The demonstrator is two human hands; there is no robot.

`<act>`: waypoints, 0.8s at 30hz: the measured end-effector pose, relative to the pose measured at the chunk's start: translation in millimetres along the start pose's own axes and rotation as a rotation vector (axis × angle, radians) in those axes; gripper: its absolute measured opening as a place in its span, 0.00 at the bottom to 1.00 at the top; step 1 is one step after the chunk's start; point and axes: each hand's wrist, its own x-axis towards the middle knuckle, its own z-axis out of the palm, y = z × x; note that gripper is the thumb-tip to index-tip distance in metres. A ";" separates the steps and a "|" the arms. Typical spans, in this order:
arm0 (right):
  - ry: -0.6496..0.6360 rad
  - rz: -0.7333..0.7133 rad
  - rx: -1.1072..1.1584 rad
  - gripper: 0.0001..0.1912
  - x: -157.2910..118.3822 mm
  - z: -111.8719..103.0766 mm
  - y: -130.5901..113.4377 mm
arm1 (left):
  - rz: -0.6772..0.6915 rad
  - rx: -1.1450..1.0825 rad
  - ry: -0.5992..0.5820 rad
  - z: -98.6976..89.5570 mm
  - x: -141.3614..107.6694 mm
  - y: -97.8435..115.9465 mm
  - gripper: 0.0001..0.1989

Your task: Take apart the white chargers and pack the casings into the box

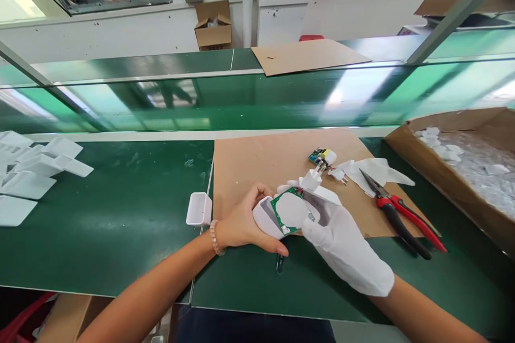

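My left hand [245, 222], bare with a beaded bracelet, grips a small white plastic housing [265, 220]. In its white glove, my right hand [341, 241] holds a green circuit board [292, 229] against the housing's open side. A round white disc [292, 210] covers most of the board; whether the board sits inside the housing, I cannot tell. At the gloved fingers is a white plug piece [311, 179] with metal prongs. Below my hands a dark thin tool [280, 263] is partly hidden. Another white housing [199, 209] lies left of them.
Brown cardboard [241, 161] covers part of the green bench. On it lie a small component board [322, 156], white scraps [382, 171] and red-black needle-nose pliers [396, 211]. A cardboard box [454, 177] stands right; several white plastic pieces [36, 166] are piled left.
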 end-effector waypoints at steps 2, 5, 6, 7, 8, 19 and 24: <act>0.038 -0.012 0.000 0.30 -2.2 2.3 0.3 | 0.184 0.208 0.096 1.6 0.6 -2.1 0.34; 0.031 -0.050 -0.002 0.28 -6.8 6.7 -2.8 | 0.404 0.457 0.132 1.2 -0.5 -3.1 0.29; 0.007 -0.072 -0.004 0.26 -8.3 8.2 -4.6 | 0.423 0.499 0.116 1.3 -1.7 -3.1 0.28; -0.010 -0.102 -0.005 0.25 -9.4 9.4 -6.5 | 0.416 0.528 0.108 1.9 -3.2 -3.4 0.28; -0.009 -0.137 -0.004 0.24 -10.2 10.2 -8.2 | 0.405 0.541 0.113 3.4 -4.8 -3.8 0.28; -0.062 -0.112 -0.012 0.21 -3.2 11.2 -20.7 | 0.041 -0.026 0.035 26.9 -11.0 6.3 0.26; 0.122 -0.079 -0.187 0.32 -6.6 7.4 -22.4 | 0.146 0.084 0.010 26.4 -14.0 3.8 0.30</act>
